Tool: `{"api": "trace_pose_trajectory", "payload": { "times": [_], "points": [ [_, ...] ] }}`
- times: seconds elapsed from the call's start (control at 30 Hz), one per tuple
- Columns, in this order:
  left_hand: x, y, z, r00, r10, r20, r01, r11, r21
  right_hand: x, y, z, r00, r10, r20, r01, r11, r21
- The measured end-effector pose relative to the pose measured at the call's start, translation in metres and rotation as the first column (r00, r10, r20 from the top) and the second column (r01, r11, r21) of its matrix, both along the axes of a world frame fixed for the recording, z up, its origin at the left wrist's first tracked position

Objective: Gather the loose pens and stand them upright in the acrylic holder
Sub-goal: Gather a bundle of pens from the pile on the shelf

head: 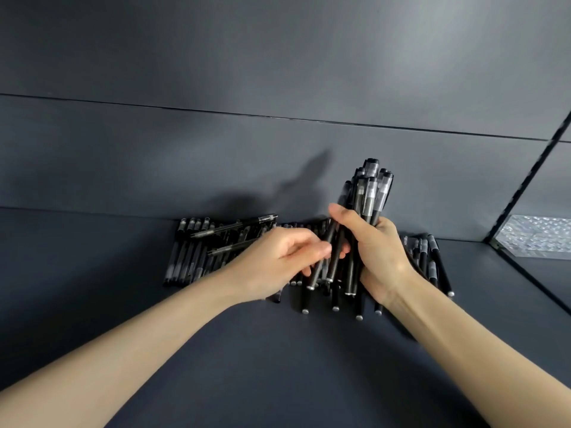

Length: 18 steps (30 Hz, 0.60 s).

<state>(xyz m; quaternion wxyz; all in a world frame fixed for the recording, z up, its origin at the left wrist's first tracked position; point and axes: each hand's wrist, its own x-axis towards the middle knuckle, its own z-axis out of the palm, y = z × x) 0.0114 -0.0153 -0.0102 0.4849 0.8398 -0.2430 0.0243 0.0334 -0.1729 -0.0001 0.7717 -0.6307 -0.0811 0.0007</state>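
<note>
**Right hand** (383, 257): sits toward 3 o'clock of frame centre. Its fingers (343, 217) and thumb are curled round a bundle of pens (372, 193). The bundle is held roughly upright, caps up, leaning slightly toward 1 o'clock. The palm hides the middle of the barrels and they overlap, so the count is unreadable. Silver-tipped lower ends stick out beneath the hand.

**Left hand** (275, 264): just beside the right hand, on its 9 o'clock side. The fingers are curled, with thumb and forefinger pinching a single pen (315, 277) at the bundle's 9 o'clock edge. The fingertips are blurred, and whether this pen touches the bundle cannot be told.

**Loose pens** (197, 248): lie flat on the table (278, 366) in a rough row along the foot of the back panel (216, 149), running from 9 o'clock to 3 o'clock behind both hands.
- Most lie parallel, pointing 12 to 6.
- Two lie crosswise on top at the 9 o'clock end.
- The hands cover the middle of the row.

**Clear object** (537, 237): at the frame's 3 o'clock edge, beyond a dark diagonal seam. It has a glittering, ribbed surface and is cut off by the frame. Whether it is the acrylic holder cannot be told.

**Forearms**: bare, entering from 7 and 5 o'clock.
</note>
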Motion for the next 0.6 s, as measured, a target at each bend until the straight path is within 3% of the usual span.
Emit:
{"api": "trace_pose_trajectory", "payload": {
  "times": [0.1, 0.2, 0.27, 0.4, 0.6],
  "points": [
    [0.011, 0.020, -0.006, 0.995, 0.082, 0.062, -0.091, 0.981, 0.169, 0.003, -0.002, 0.001, 0.997, -0.075, -0.020, 0.075, 0.997, 0.031],
    [0.014, 0.030, -0.013, 1.000, 0.029, 0.010, -0.030, 0.893, 0.449, 0.003, -0.003, 0.002, 0.995, -0.100, -0.023, 0.100, 0.995, 0.008],
    [0.016, 0.028, -0.015, 0.999, 0.009, 0.053, -0.036, 0.842, 0.538, 0.002, -0.003, 0.001, 0.995, -0.086, -0.042, 0.086, 0.996, 0.005],
    [0.024, 0.023, -0.016, 0.983, -0.016, 0.185, -0.096, 0.807, 0.583, -0.001, 0.001, 0.002, 0.997, -0.007, -0.080, 0.016, 0.994, 0.111],
    [0.025, 0.031, -0.022, 0.956, -0.120, 0.267, -0.060, 0.812, 0.581, -0.002, 0.000, 0.000, 0.997, 0.012, -0.077, -0.006, 0.997, 0.080]
  ]
}}
